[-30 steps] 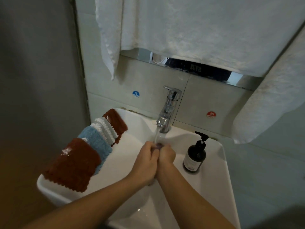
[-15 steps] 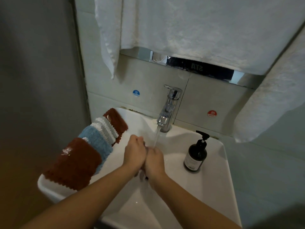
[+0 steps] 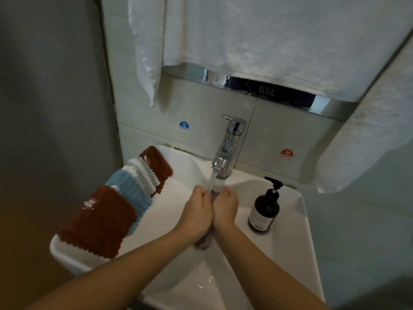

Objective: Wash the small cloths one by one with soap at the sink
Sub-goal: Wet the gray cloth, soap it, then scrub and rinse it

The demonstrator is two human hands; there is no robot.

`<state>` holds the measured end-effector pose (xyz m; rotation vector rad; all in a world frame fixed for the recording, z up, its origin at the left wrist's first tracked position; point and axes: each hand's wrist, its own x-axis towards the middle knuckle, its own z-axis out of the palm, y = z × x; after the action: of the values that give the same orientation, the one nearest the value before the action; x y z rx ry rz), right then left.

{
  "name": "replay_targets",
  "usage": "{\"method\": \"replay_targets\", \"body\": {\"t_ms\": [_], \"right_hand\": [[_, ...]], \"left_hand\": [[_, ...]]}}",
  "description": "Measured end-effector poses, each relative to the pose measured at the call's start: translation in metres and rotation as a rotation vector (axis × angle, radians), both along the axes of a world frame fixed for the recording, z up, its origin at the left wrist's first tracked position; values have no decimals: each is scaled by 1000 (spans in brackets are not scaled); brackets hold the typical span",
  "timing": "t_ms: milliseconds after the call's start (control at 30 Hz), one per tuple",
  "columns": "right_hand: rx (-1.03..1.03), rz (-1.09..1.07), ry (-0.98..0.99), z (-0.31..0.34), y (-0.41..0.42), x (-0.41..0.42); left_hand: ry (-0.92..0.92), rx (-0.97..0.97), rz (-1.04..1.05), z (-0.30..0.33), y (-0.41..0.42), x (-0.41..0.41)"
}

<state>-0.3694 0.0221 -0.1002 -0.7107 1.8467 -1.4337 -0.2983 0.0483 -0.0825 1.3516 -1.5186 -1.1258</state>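
My left hand (image 3: 197,211) and my right hand (image 3: 225,208) are pressed side by side over the white sink (image 3: 288,249), both gripping a small greyish-purple cloth (image 3: 204,241). Only its ends show, one between the knuckles and one hanging below the wrists. Water runs from the chrome tap (image 3: 228,148) onto the cloth between my hands. Several small cloths lie in a row over the sink's left rim: a brown cloth (image 3: 96,222), a blue cloth (image 3: 129,189), a white cloth (image 3: 143,173) and another brown cloth (image 3: 157,164). A dark soap pump bottle (image 3: 264,209) stands to the right of my hands.
White towels (image 3: 268,39) hang above the tap, and another towel (image 3: 366,139) hangs at the right. A grey wall (image 3: 51,108) closes the left side. Cold and hot stickers sit on the tiles behind the tap.
My hands moved left and toward me out of the stream, then came back up under the running water, still holding the cloth together.
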Motion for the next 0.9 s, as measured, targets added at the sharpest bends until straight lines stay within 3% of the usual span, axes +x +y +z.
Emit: {"method": "replay_targets", "body": {"t_ms": [100,133,267,367,433,567,700,833,900], "right_hand": [[159,364,165,-10,13,15],[156,396,179,-8,13,15],[9,49,116,-2,-3,-6],[33,303,250,1,17,5],[9,425,231,7,25,7],[-61,81,224,16,13,-12],[-61,398,303,11,40,6],[-128,97,272,18,21,-9],[-92,186,299,15,29,-2]], "left_hand": [[23,-16,121,-4,-22,15],[20,-13,109,-2,-23,18],[129,33,-118,6,-3,2],[176,20,41,4,-19,8],[180,25,69,5,-22,12],[227,87,-104,6,0,-4],[166,19,73,2,-14,10],[166,59,-68,5,-2,-2],[127,34,-43,2,-6,3]]}}
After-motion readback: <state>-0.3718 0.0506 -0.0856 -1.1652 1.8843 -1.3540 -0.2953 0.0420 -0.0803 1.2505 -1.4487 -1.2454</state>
